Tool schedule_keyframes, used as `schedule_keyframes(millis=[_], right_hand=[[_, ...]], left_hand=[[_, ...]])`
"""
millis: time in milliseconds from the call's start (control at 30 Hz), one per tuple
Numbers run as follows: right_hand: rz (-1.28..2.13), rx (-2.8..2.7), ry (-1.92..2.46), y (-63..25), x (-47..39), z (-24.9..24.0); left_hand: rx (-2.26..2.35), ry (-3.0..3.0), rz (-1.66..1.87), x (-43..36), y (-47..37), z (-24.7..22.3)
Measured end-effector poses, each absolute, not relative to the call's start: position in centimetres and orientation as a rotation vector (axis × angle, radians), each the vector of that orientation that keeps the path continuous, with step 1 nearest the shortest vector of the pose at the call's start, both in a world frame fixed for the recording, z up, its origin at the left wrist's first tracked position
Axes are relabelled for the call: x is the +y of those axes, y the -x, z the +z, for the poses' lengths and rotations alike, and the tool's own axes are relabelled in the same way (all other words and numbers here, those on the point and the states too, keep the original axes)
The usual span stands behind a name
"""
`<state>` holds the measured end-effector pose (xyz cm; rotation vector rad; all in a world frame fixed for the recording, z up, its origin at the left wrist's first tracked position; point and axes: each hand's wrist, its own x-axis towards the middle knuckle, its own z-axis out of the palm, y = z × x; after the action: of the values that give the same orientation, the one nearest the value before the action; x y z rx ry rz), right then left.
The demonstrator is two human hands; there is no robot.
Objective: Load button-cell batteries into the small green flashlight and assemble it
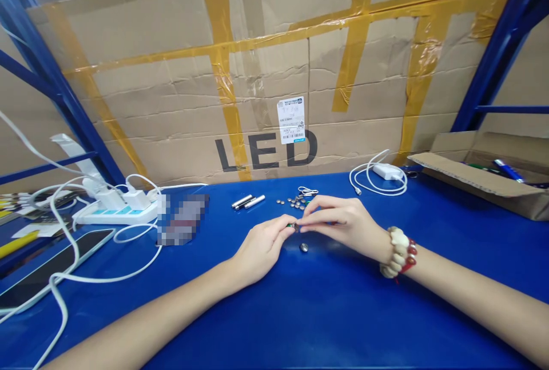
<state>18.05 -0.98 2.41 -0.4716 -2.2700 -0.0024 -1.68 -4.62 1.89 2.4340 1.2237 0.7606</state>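
My left hand (268, 244) is closed, pinching a small green and metallic part (292, 226) between thumb and fingertips. From the other side my right hand (347, 221), with a beaded bracelet on its wrist, closes thumb and forefinger at the part's right end; what those tips grip is too small to make out. Just below the hands lies a small round silver piece (303, 247). Several coin-like button cells (295, 203) are scattered behind the fingers, some of them hidden. Short silver metal tubes (247, 202) lie beyond my left hand.
A white power strip (115, 213) with chargers and trailing cables stands at left, near a phone (55, 270) and a pixelated patch (184, 220). A coiled white cable (380, 178) and an open cardboard box (493, 172) are at right. A large taped cardboard sheet (171, 107) walls the back.
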Motion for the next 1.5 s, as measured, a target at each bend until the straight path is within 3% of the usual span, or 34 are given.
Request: schedule_keyframes(millis=[1100,1500], right_hand=[[-0.438,-2.309,0.591,-18.7,-1.3,3.6],[-0.167,-2.157,0.715,-18.5,-1.5,3.8]], left_hand=[[1.112,-2.354,0.841,-4.6,1.6,2.0],[1.064,-2.252,0.93,-4.5,1.8,1.7]])
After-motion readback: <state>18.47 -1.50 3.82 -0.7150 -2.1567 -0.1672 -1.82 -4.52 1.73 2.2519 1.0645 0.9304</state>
